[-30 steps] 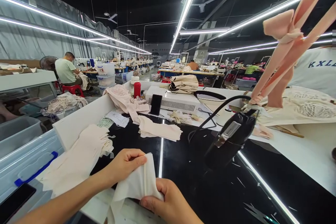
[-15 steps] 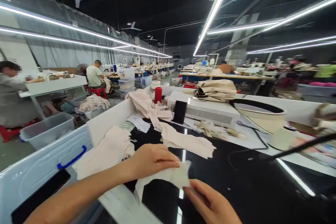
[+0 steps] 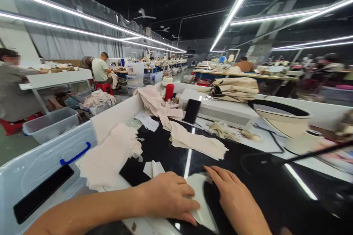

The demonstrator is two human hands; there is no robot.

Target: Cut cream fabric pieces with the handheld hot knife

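Observation:
My left hand lies palm down with its fingers stretched flat on a small cream fabric piece that rests on the glossy black table. To its right, my right hand also lies flat, fingers extended, its fingertips at the top edge of the same piece. Neither hand grips anything. A stack of cream fabric pieces lies just left of my left arm. Two small cut pieces sit just above my left hand.
A long strip of cream fabric crosses the table ahead. A phone leans on a white machine. A red bottle stands behind. A clear bin with a blue handle sits left. Seated workers are further left.
Both hands have lowered the cream piece from a two-handed pinch and now press it flat on the table. The view has swung left and down.

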